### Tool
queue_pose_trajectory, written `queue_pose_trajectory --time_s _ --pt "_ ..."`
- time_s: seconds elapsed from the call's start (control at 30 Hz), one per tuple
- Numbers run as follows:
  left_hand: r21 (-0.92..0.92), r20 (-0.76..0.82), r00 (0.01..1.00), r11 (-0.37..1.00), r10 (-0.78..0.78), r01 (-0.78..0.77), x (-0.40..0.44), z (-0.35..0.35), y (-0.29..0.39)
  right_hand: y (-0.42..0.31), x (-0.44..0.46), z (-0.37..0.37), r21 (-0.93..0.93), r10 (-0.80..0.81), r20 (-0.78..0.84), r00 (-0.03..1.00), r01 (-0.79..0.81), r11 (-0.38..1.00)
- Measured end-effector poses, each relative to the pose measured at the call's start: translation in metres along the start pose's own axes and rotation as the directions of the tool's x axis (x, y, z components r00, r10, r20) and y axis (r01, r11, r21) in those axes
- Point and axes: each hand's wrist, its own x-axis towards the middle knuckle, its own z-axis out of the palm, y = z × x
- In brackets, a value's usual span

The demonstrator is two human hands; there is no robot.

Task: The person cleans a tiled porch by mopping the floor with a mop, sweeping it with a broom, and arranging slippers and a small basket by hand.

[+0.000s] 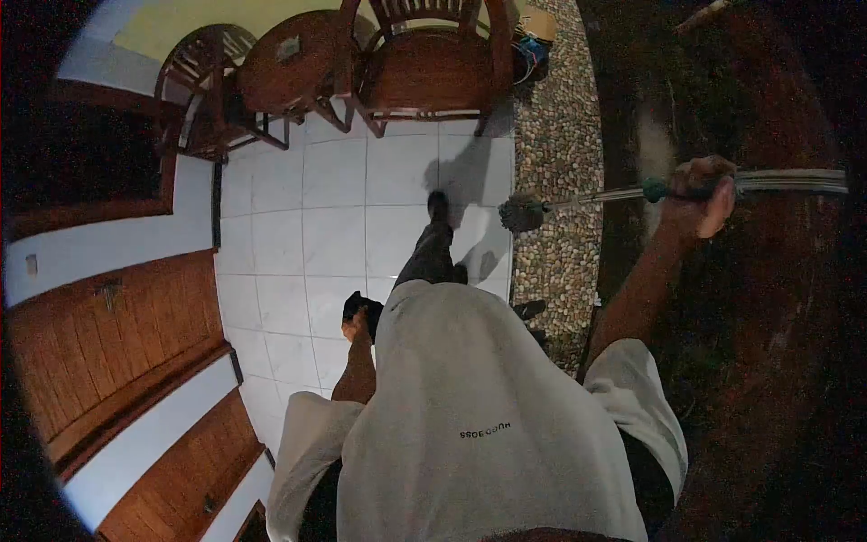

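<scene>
My right hand (700, 194) is out to the side, with its fingers wrapped round a long bundle of thin pale rods (790, 181). A green band (655, 188) shows just left of that hand. The bundle's left end is a round, grey-green tufted head (522, 214), seen above the edge between tiles and pebbles. My left hand (355, 323) hangs low beside my body, closed on a small black thing (361, 307) whose kind I cannot make out. Most of its fingers are hidden.
White floor tiles (334, 239) border a pebbled strip (560, 135), with dark ground (632, 108) on the right. Ahead stand a wooden armchair (433, 72), a small round table (293, 63) and another chair (203, 81). Wooden doors (117, 334) line the left wall.
</scene>
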Motion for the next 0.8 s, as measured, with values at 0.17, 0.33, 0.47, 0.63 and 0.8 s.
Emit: queue_pose_trajectory --time_s 0.17,0.33,0.47,0.63,0.8 --pt "-0.032 0.102 0.974 0.980 0.201 -0.199 0.049 0.059 0.038 0.031 0.087 0.034 0.284 -0.043 0.331 0.943 -0.056 0.957" --pt "-0.071 0.266 0.963 0.996 -0.040 0.061 0.057 0.092 0.228 0.058 0.177 0.069 0.317 -0.081 0.320 0.944 -0.026 0.948" --pt "-0.827 0.478 0.835 0.461 0.273 0.322 0.167 0.166 0.242 0.079 0.238 0.121 0.280 -0.162 0.323 0.932 0.070 0.958" --pt "-0.891 0.411 0.882 0.307 0.231 0.334 0.254 0.230 0.323 0.127 0.319 0.146 0.386 -0.150 0.395 0.906 -0.016 0.922" --pt "-0.879 0.323 0.860 0.462 0.395 0.118 0.213 0.224 0.436 0.236 0.412 0.144 0.489 -0.161 0.321 0.933 -0.018 0.872"
